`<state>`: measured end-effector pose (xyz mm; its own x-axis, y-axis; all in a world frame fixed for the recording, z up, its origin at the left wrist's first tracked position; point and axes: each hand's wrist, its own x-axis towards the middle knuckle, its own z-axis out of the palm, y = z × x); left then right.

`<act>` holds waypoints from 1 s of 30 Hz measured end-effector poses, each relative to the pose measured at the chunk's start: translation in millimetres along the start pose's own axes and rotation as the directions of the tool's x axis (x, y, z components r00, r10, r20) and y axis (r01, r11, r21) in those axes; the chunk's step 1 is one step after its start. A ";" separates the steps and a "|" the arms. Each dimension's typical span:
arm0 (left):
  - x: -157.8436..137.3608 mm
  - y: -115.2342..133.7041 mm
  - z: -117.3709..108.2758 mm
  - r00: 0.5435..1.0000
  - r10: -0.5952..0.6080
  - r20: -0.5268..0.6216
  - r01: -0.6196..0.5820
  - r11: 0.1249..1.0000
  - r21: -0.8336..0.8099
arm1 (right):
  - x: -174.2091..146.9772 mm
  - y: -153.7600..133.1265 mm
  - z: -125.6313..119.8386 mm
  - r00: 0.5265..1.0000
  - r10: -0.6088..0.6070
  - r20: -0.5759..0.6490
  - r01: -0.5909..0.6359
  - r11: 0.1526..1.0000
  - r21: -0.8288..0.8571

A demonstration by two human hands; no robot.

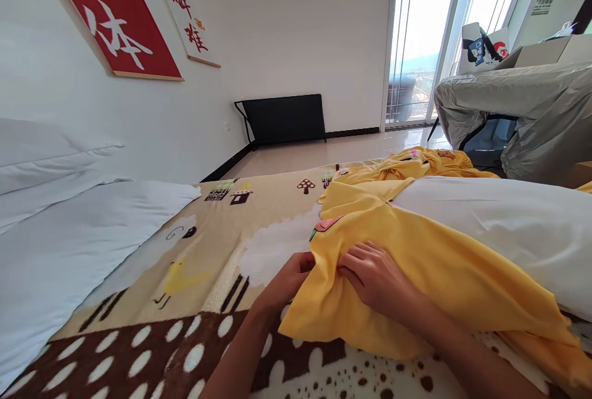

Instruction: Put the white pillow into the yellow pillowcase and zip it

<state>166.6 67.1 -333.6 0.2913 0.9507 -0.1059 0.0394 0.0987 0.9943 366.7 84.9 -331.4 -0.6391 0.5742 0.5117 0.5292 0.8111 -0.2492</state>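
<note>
Yellow fabric cover (430, 257) is lying on the patterned blanket (222, 232), overlapping white bedding (490, 208) at right. Left hand (296, 272) is grasping the cover's left edge, fingertips seemingly behind the cloth; right hand (370, 272) is pinching fabric just beside. White pillows (92, 238) are lying far left.

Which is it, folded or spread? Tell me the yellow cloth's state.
Partly spread, not neatly folded: the yellow cloth lies broad and loose in front, with creases gathered at the left hand and right hand.
</note>
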 end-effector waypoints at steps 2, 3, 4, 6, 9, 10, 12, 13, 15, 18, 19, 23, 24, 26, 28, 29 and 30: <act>0.6 3.0 11.4 0.992 0.064 -0.107 -0.071 0.995 -0.066 | 1.3 2.4 -7.3 0.996 0.068 -0.051 -0.067 0.997 0.032; 1.1 3.7 15.7 0.984 0.097 -0.147 -0.107 0.992 -0.067 | 1.8 3.4 -11.2 0.994 0.081 -0.067 -0.078 0.996 0.045; 1.8 3.9 19.0 0.978 0.117 -0.175 -0.127 0.991 -0.048 | 2.1 4.1 -14.7 0.994 0.078 -0.073 -0.075 0.996 0.050; 3.5 3.6 22.6 0.964 0.133 -0.230 -0.126 0.991 0.044 | 2.2 5.1 -18.7 0.996 0.059 -0.063 -0.057 0.998 0.028; 3.5 4.1 23.7 0.903 0.211 -0.375 -0.108 0.955 0.277 | 2.2 6.1 -15.0 0.998 0.059 -0.023 -0.060 0.997 -0.055; 2.1 5.2 23.8 0.882 0.256 -0.396 -0.108 0.927 0.360 | 2.1 6.3 -12.0 0.998 0.060 -0.007 -0.061 0.995 -0.078; -2.5 9.0 23.5 0.874 0.322 -0.364 -0.114 0.864 0.491 | 2.1 6.8 -6.1 0.998 0.054 0.024 -0.051 0.995 -0.091; -5.4 11.4 22.7 0.887 0.337 -0.317 -0.125 0.835 0.536 | 2.0 6.8 -4.0 0.998 0.051 0.036 -0.048 0.996 -0.077; -10.3 16.5 18.0 0.921 0.324 -0.215 -0.145 0.799 0.583 | 1.8 6.2 -2.3 0.997 0.063 0.040 -0.062 0.998 -0.026; -13.2 20.5 1.6 0.978 0.192 -0.086 -0.125 0.859 0.497 | 1.6 3.8 -4.1 0.995 0.094 0.017 -0.095 0.994 0.058; -13.0 20.3 -5.7 0.989 0.136 -0.049 -0.101 0.891 0.442 | 1.6 2.8 -4.9 0.995 0.101 0.009 -0.101 0.992 0.077; -10.4 12.2 -32.0 0.999 -0.015 0.038 0.005 0.967 0.256 | 2.1 0.1 -5.7 0.995 0.096 -0.001 -0.095 0.991 0.094; -9.9 9.1 -35.9 0.998 -0.034 0.048 0.023 0.977 0.212 | 2.3 -0.1 -5.6 0.996 0.092 0.008 -0.093 0.992 0.088; -8.7 2.4 -39.7 0.996 -0.067 0.051 0.061 0.993 0.104 | 2.8 -0.3 -5.7 0.996 0.089 0.029 -0.091 0.994 0.067; -6.7 -4.5 -39.7 0.995 -0.095 0.019 0.096 0.995 -0.021 | 2.8 -0.6 -6.1 0.996 0.086 0.035 -0.087 0.995 0.040; -5.0 -8.1 -38.7 0.994 -0.107 0.000 0.107 0.991 -0.081 | 2.6 -1.1 -6.3 0.996 0.082 0.029 -0.082 0.996 0.027; -2.9 -11.7 -37.3 0.993 -0.114 -0.017 0.111 0.985 -0.131 | 2.2 -2.0 -6.3 0.997 0.077 0.021 -0.078 0.997 0.016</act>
<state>129.7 74.2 -344.6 0.2686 0.9380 -0.2188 -0.0537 0.2414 0.9689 367.8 83.8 -324.6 -0.6076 0.6375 0.4736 0.5684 0.7656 -0.3013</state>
